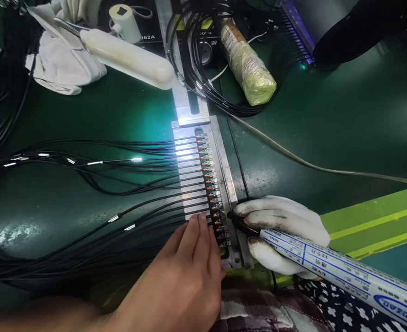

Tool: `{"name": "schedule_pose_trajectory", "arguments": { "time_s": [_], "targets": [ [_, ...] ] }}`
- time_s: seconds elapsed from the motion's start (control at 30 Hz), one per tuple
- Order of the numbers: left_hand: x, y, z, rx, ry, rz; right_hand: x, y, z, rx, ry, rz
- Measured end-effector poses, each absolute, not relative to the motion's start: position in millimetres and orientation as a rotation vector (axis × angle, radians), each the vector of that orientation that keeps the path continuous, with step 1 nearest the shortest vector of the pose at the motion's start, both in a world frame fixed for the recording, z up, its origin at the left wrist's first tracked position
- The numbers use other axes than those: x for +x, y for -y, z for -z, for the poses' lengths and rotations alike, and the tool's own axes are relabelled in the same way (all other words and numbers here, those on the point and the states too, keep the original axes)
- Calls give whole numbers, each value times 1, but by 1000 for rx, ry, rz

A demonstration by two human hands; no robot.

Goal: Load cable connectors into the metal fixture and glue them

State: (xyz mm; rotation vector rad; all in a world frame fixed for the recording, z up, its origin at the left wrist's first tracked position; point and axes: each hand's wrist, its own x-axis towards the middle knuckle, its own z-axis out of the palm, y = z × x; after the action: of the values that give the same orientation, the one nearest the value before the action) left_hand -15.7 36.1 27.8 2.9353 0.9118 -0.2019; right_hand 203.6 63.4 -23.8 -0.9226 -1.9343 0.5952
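My bare left hand point(185, 272) rests at the lower end of a metal fixture point(191, 180), its fingers close together over black cables point(162, 197) where they enter it. What lies under the fingertips is partly hidden. A row of small connectors with orange parts point(210, 187) runs down the fixture. My right hand point(282, 221), in a white glove, is closed around a UV glue syringe point(327, 258) with a printed label. The syringe's dark tapered nozzle point(241, 223) points left, its tip beside the lower connectors.
Cable bundles point(44, 156) spread across the green table from the left. Behind the fixture are a pale rounded handle point(130, 57), a white cloth glove point(65, 64), a plastic-wrapped roll point(250, 69) and coiled black cables point(189, 50). A thin hose point(293, 159) crosses the right side.
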Motion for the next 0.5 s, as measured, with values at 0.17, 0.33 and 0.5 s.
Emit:
{"name": "schedule_pose_trajectory", "arguments": {
  "time_s": [0.17, 0.33, 0.5],
  "targets": [
    [-16, -37, -27, 2952, -911, 181, 203, -64, 26, -930, 1926, -604],
    [-17, -36, -26, 2940, -918, 202, 203, -64, 27, -931, 1914, -620],
    [-16, -37, -26, 2953, -905, 187, 203, -64, 26, -948, 1913, -631]
  ]
}}
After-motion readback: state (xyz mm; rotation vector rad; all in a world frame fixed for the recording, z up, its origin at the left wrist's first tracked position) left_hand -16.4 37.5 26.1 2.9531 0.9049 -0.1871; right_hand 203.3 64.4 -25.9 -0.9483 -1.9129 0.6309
